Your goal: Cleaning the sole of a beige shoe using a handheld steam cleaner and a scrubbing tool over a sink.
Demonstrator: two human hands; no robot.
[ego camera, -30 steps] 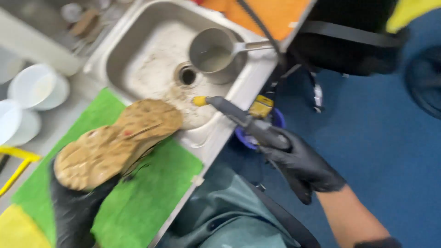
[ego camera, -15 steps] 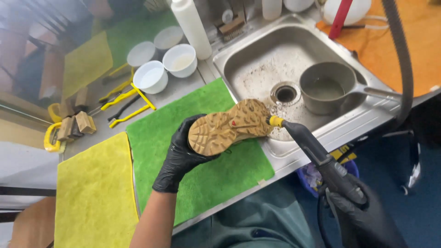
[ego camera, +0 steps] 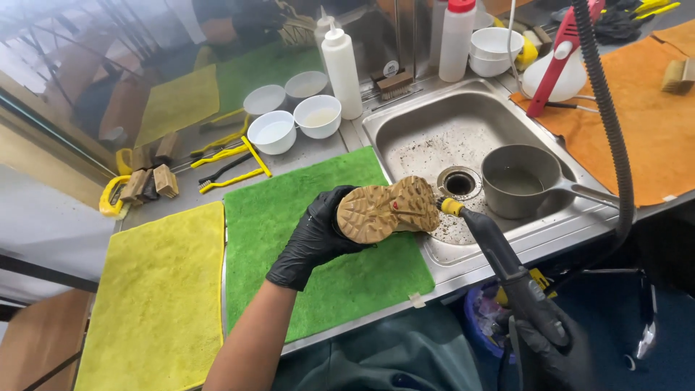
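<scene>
My left hand (ego camera: 313,239), in a black glove, grips a tan shoe (ego camera: 389,208) turned sole-up over the edge of a green cloth (ego camera: 340,282) and the steel sink (ego camera: 434,137). My right hand (ego camera: 554,351), also gloved in black, holds the handle of a dark steam cleaner wand (ego camera: 499,257). The wand's yellow nozzle tip (ego camera: 450,206) touches the toe end of the shoe sole. A grey ribbed hose (ego camera: 607,108) runs up from the wand to the top of the view.
A grey saucepan (ego camera: 517,179) with water sits in the sink. White bowls (ego camera: 274,130), squeeze bottles (ego camera: 342,69), brushes (ego camera: 148,185) and yellow tools lie on the counter. A yellow cloth (ego camera: 156,289) is at left, an orange cloth (ego camera: 651,123) at right.
The view has swung and settled over the counter. The shoe has moved slightly right toward the sink, with the nozzle staying at its toe end.
</scene>
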